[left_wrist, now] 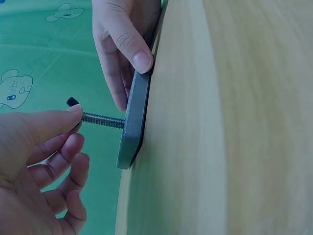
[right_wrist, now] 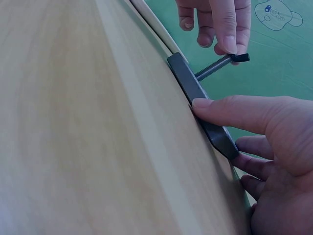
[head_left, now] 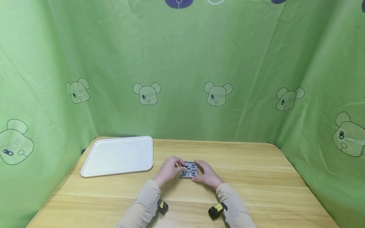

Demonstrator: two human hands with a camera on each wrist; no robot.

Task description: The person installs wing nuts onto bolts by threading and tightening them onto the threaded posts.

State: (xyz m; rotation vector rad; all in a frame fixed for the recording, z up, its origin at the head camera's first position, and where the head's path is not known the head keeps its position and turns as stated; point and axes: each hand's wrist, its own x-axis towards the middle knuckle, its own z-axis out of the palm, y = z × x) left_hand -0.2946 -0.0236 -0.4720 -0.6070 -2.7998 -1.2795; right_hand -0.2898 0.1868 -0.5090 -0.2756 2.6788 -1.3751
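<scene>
A square grey plate (head_left: 188, 174) with several round recesses lies on the table in front of me. From its upper face a threaded metal bolt (left_wrist: 102, 120) sticks up, capped by a small black end piece (left_wrist: 72, 102). My left hand (head_left: 169, 171) pinches the bolt's top between thumb and index finger, its other fingers loosely curled below. On the opposite side, my right hand (head_left: 209, 175) grips the plate's edges, the thumb pressed on the near side wall in the right wrist view. The bolt's lower end is hidden in the plate.
A white rectangular tray (head_left: 119, 156) lies at the table's back left. The wooden table (head_left: 256, 183) reaches to green curtains (head_left: 182, 120) at the back and sides. A small black camera is strapped to each sleeve.
</scene>
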